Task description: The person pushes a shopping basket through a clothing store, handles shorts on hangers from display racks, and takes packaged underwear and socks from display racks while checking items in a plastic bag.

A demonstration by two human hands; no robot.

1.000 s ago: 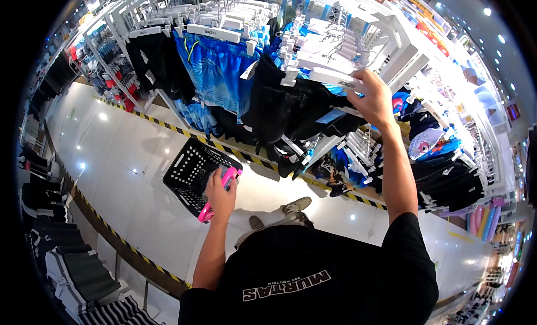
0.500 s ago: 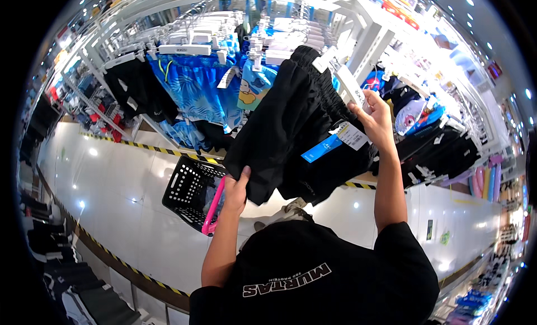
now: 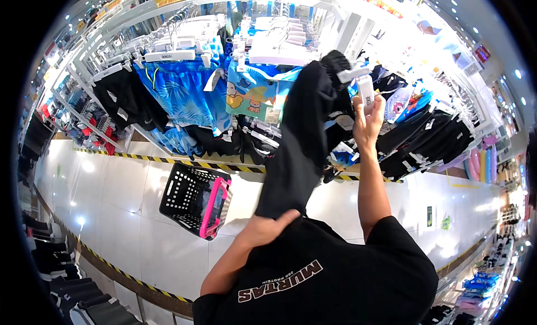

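Well, the right hand point(image 3: 368, 119) has its grip pinching a white hanger point(image 3: 366, 89), the left hand point(image 3: 265, 230) black shorts point(image 3: 299, 146)

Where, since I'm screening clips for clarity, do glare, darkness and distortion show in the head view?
Head view, floor: bright glare spots; head view, upper right: washed out nearly white; head view, centre: black garment shows few folds; head view, lower left: striped tape curves, corners black.
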